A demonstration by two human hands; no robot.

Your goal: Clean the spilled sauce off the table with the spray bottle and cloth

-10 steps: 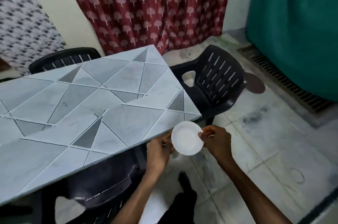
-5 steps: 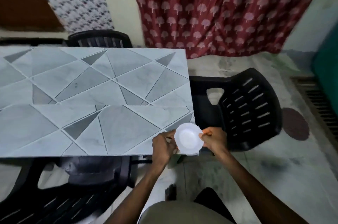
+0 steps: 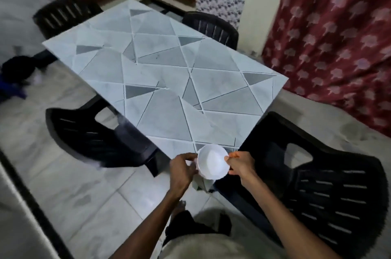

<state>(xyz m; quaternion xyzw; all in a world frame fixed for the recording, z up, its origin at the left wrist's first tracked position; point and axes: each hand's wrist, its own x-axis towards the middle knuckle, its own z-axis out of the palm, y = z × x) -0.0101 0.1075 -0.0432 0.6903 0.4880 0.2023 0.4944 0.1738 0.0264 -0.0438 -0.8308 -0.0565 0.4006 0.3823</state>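
Observation:
A small white bowl [image 3: 212, 161] is held at the near corner of the grey table [image 3: 169, 81], which has a pattern of triangles. My left hand [image 3: 183, 168] grips the bowl's left side. My right hand [image 3: 240, 163] pinches its right rim, with something small and orange at the fingertips. The bowl's inside looks white. No sauce, spray bottle or cloth shows anywhere in view.
Black plastic chairs stand around the table: one at the near left [image 3: 95, 138], one at the near right [image 3: 317, 178], two at the far side [image 3: 211, 26]. A red patterned curtain [image 3: 338, 36] hangs on the right. A dark bundle [image 3: 14, 72] lies on the tiled floor at left.
My view has swung to the left, so the table now runs diagonally away from its near corner. Both hands have kept hold of the white bowl at that corner.

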